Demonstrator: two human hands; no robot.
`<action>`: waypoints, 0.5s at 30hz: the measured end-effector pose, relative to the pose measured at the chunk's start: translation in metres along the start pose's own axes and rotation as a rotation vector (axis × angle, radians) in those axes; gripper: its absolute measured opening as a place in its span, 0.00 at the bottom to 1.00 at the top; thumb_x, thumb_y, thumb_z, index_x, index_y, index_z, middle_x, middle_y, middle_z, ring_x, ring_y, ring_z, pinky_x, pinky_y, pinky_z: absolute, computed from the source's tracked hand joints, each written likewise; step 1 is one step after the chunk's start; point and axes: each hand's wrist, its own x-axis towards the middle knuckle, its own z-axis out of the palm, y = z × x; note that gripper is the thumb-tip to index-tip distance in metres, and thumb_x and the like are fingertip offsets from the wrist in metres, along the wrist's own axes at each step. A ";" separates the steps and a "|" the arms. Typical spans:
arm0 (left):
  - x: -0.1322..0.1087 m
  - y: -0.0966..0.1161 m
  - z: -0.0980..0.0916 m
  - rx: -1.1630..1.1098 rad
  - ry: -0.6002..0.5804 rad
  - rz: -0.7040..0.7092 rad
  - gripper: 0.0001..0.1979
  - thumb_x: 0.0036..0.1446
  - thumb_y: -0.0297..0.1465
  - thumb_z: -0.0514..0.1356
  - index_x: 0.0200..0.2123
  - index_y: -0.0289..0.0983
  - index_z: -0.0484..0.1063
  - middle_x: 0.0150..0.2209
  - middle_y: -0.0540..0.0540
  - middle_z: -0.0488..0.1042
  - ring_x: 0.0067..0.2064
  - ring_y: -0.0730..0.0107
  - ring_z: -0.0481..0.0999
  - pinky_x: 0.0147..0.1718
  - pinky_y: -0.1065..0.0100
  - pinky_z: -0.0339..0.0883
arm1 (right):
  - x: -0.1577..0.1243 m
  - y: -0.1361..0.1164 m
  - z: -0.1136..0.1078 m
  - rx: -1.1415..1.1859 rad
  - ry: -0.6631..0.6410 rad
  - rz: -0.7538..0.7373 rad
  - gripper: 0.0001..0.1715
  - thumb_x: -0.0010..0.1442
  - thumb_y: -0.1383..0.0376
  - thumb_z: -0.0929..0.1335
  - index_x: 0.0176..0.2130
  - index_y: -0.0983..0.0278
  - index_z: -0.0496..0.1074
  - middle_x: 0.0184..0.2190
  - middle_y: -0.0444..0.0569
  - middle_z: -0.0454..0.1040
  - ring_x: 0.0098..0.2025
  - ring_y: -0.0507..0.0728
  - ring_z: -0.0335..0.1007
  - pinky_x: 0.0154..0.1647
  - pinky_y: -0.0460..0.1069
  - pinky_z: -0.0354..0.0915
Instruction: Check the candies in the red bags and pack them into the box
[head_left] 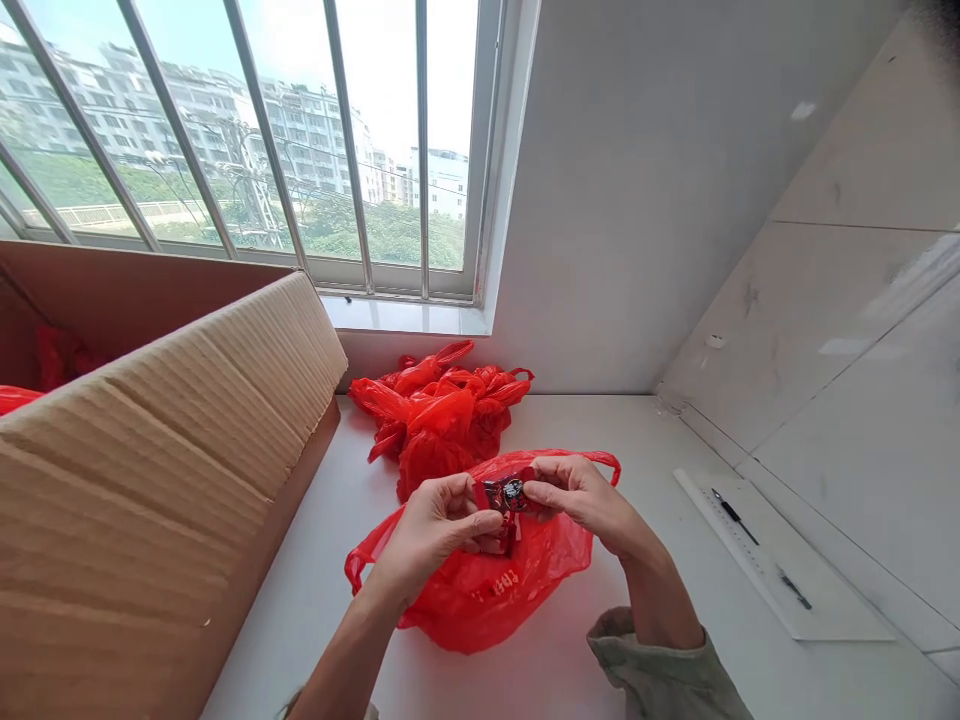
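**Covered Ends, Cropped Edges**

Your left hand (442, 520) and right hand (579, 497) cover the ends of the small packet (513, 494), its print too small to read. You cannot tell whether the dark red piece (511, 532) just below belongs to it. Creases blur the lettering (504, 584) on the open red bag (480, 618), which hides part of the bag pile (442, 410) beyond. The left edge crops the cardboard box (165, 480); the near edge crops your right sleeve (664, 665).

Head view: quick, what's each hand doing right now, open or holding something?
Left hand: closed, pinching one end of a small printed red packet.
Right hand: closed, pinching the packet's other end.
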 end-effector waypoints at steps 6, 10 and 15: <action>-0.004 0.003 -0.001 -0.029 -0.070 0.023 0.11 0.49 0.32 0.69 0.25 0.34 0.71 0.23 0.51 0.74 0.27 0.70 0.76 0.29 0.72 0.68 | -0.007 -0.008 -0.004 -0.065 -0.034 -0.017 0.17 0.60 0.55 0.68 0.28 0.65 0.68 0.25 0.42 0.61 0.28 0.51 0.56 0.30 0.47 0.55; -0.004 0.004 0.003 -0.015 -0.060 0.032 0.10 0.50 0.32 0.68 0.27 0.34 0.71 0.25 0.49 0.75 0.27 0.70 0.76 0.28 0.72 0.67 | -0.008 -0.008 -0.006 -0.087 -0.025 -0.022 0.17 0.60 0.54 0.68 0.28 0.64 0.67 0.26 0.42 0.61 0.28 0.51 0.56 0.30 0.48 0.56; -0.001 0.000 0.003 0.078 -0.085 0.038 0.12 0.53 0.37 0.67 0.29 0.34 0.70 0.27 0.48 0.76 0.30 0.66 0.77 0.29 0.71 0.69 | -0.005 -0.003 -0.005 -0.115 -0.022 -0.019 0.16 0.60 0.58 0.67 0.26 0.63 0.63 0.24 0.41 0.59 0.27 0.51 0.54 0.29 0.47 0.54</action>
